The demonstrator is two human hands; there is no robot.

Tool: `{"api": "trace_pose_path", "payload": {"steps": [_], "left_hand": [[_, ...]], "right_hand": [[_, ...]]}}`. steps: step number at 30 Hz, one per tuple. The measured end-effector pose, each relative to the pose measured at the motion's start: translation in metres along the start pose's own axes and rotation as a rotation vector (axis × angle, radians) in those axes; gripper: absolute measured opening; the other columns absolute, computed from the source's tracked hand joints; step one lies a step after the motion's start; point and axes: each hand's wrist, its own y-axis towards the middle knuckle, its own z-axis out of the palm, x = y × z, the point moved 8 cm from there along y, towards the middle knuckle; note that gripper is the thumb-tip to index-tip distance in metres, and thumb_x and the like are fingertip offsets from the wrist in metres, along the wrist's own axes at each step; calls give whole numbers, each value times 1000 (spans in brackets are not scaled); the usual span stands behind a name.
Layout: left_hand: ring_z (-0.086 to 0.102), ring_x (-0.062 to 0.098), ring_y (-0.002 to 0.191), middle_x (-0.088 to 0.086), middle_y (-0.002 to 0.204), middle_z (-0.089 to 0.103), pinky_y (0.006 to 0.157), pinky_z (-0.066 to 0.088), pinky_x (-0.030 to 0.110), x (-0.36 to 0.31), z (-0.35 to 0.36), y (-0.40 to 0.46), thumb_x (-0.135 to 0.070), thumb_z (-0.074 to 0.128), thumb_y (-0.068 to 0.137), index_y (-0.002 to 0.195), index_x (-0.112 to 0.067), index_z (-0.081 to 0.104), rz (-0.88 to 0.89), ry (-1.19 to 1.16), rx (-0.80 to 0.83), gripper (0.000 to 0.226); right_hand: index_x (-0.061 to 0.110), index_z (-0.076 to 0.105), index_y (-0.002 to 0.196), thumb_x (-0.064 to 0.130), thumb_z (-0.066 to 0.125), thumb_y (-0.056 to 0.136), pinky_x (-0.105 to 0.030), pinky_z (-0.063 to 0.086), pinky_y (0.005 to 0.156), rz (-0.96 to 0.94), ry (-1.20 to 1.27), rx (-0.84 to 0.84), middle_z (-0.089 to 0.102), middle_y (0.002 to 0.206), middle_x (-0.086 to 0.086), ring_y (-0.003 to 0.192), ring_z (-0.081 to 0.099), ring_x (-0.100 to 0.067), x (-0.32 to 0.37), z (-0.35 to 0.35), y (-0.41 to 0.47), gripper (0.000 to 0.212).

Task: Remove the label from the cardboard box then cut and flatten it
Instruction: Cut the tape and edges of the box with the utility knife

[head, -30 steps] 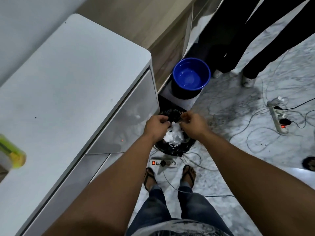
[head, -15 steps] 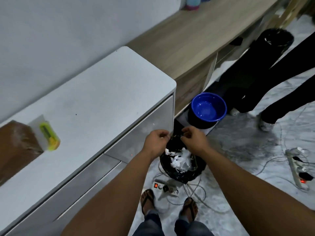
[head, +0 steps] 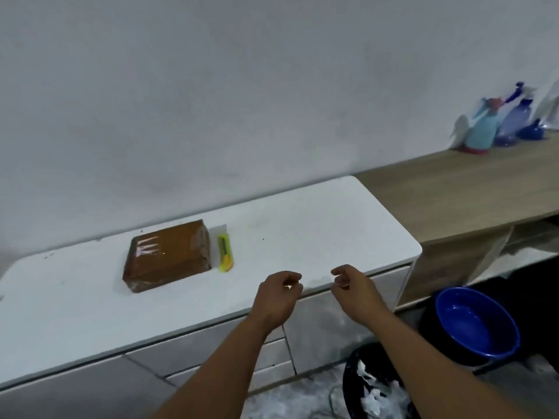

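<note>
A flat brown cardboard box point(head: 167, 259) wrapped in shiny tape lies on the white cabinet top point(head: 317, 234), left of centre. A yellow-green utility knife point(head: 225, 252) rests right beside its right side. My left hand point(head: 276, 297) and my right hand point(head: 352, 290) hover over the cabinet's front edge, to the right of the box and apart from it. Both hands hold nothing, with fingers loosely curled and apart. White torn scraps point(head: 373, 391) lie in the black bin point(head: 351, 385) at the lower right.
A blue basin point(head: 475, 322) sits on the floor right of the cabinet. A lower wooden shelf point(head: 453, 192) extends to the right, with several spray bottles point(head: 499, 125) at its far end. A plain wall stands behind.
My view has swung up from the bin to the cabinet top. Both hands have risen from the bin's rim to the cabinet edge and let go of what they pinched.
</note>
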Motion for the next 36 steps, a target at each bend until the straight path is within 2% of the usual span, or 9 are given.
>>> {"api": "trace_pose_path", "payload": {"steps": [2, 10, 14, 17, 22, 25, 30, 34, 36], "left_hand": [[63, 6, 110, -7, 123, 69, 99, 47, 23, 9, -32, -4, -22, 63, 95, 122, -20, 70, -2, -7, -48, 29], [64, 8, 106, -8, 115, 71, 93, 46, 23, 80, -154, -9, -22, 64, 95, 118, -20, 72, -4, -13, -195, 25], [64, 8, 94, -7, 104, 73, 79, 45, 24, 127, -206, -11, -21, 64, 94, 108, -19, 75, -23, -10, -243, 18], [64, 14, 95, -5, 103, 72, 83, 47, 28, 162, -240, -14, -21, 63, 95, 105, -20, 72, -56, -11, -282, 14], [66, 18, 101, -4, 110, 73, 88, 50, 32, 211, -279, -20, -23, 62, 94, 111, -22, 71, -152, -46, -310, 19], [66, 19, 105, -4, 117, 71, 92, 49, 32, 231, -293, -19, -28, 65, 95, 117, -23, 68, -195, -122, -359, 24], [59, 27, 118, 4, 136, 56, 103, 49, 45, 249, -314, 0, -49, 77, 82, 140, -23, 50, -264, -153, -398, 69], [48, 33, 133, 10, 152, 44, 110, 43, 53, 252, -321, 27, -59, 70, 63, 152, -25, 34, -302, -159, -350, 102], [41, 32, 142, 9, 160, 35, 114, 39, 51, 251, -321, 43, -60, 72, 61, 158, -22, 24, -299, -185, -315, 114]], "right_hand": [[24, 59, 108, 19, 62, 91, -21, 44, 60, -50, -12, 24, 62, 102, 3, 85, 63, -15, 28, 20, 4, 19], [24, 61, 109, 20, 62, 90, -21, 44, 65, -157, -24, 81, 63, 102, 4, 83, 64, -14, 118, 113, 14, 20], [25, 62, 108, 22, 63, 89, -20, 43, 66, -150, -26, 97, 64, 100, 5, 82, 63, -12, 141, 159, 19, 19], [26, 62, 106, 23, 64, 87, -22, 44, 70, -127, -38, 93, 65, 98, 5, 83, 63, -13, 149, 188, 25, 19], [26, 63, 104, 24, 64, 85, -38, 54, 81, -88, -88, 109, 64, 92, 7, 85, 63, -19, 157, 223, 30, 20], [23, 63, 107, 24, 65, 86, -36, 53, 82, -84, -116, 90, 65, 94, 6, 88, 62, -19, 161, 231, 38, 21], [20, 63, 111, 20, 65, 87, -26, 41, 76, -89, -181, 61, 64, 99, 2, 93, 60, -20, 164, 235, 61, 23], [16, 61, 116, 19, 66, 87, -27, 39, 76, -72, -232, 33, 64, 109, -5, 92, 58, -22, 161, 239, 88, 30], [15, 59, 122, 22, 66, 87, -30, 43, 81, -49, -273, 46, 62, 116, -8, 101, 59, -26, 157, 244, 103, 37]]}}
